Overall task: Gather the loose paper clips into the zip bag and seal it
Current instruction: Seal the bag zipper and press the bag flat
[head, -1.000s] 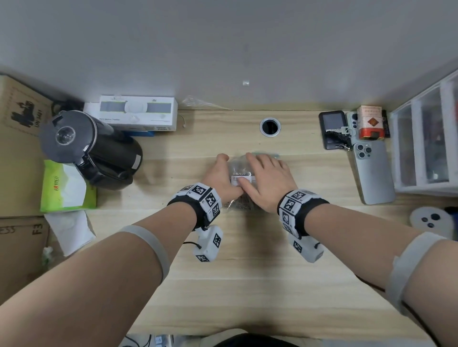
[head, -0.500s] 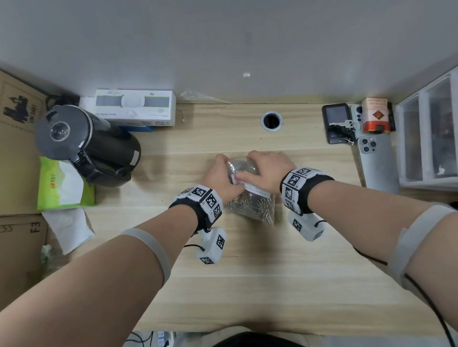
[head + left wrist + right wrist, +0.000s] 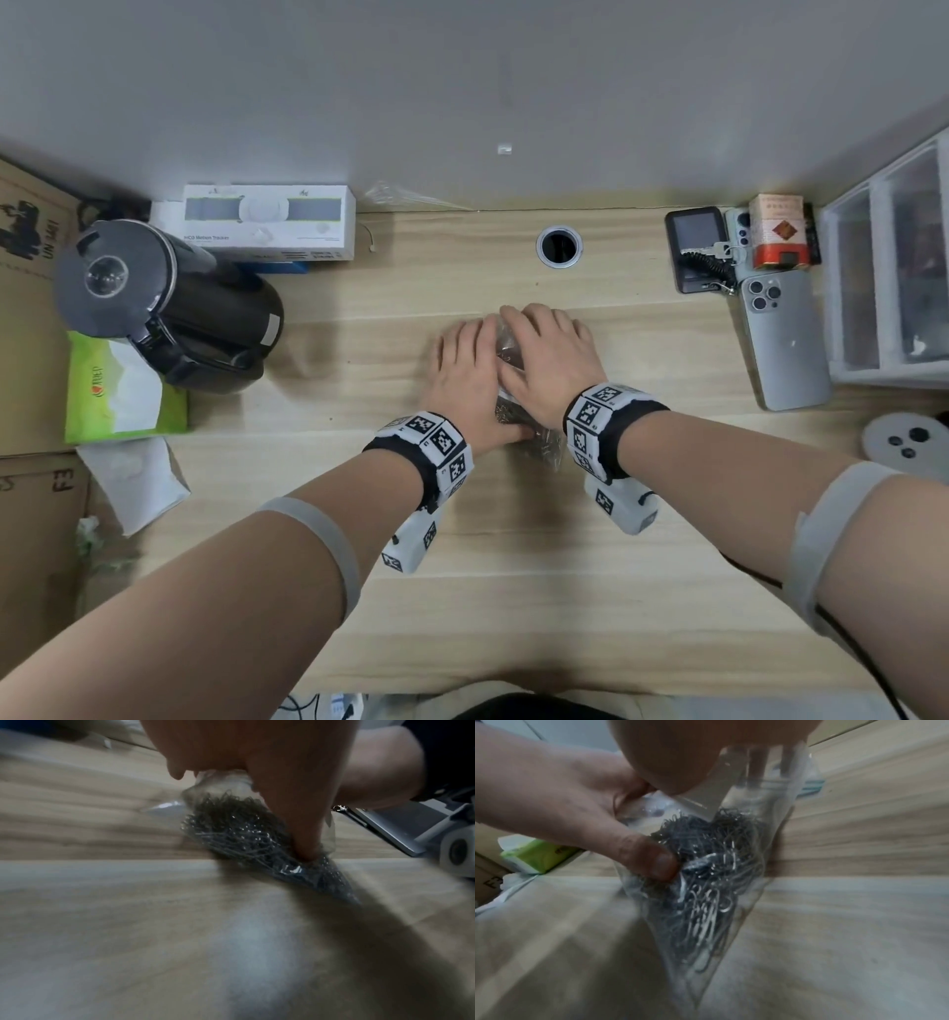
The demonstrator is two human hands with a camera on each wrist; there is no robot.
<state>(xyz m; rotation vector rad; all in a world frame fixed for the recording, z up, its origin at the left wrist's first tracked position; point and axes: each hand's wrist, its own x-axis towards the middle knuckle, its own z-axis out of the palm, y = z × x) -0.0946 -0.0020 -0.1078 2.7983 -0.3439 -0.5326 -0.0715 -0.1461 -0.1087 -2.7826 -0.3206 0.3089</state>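
A clear zip bag [image 3: 534, 437] full of grey metal paper clips [image 3: 706, 882] rests its bottom on the wooden desk [image 3: 513, 591] at centre. My left hand [image 3: 464, 370] holds its left side, and its thumb [image 3: 654, 862] presses into the clips through the plastic [image 3: 239, 829]. My right hand [image 3: 549, 354] grips the upper part. In the right wrist view its fingers [image 3: 757, 760] show through the clear plastic near the zip strip [image 3: 811, 787]. Both hands hide most of the bag in the head view. I see no loose clips on the desk.
A black kettle [image 3: 169, 308], a green tissue pack [image 3: 118, 390] and a white box [image 3: 269, 221] stand at the left. A cable hole [image 3: 560, 246] is behind the hands. A phone [image 3: 783, 339], small devices [image 3: 693, 246] and a drawer unit [image 3: 893, 277] are at the right.
Half a second ago the bag was raised by its top with the clips hanging low. Now both hands have come down over it, and it sits lower against the desk.
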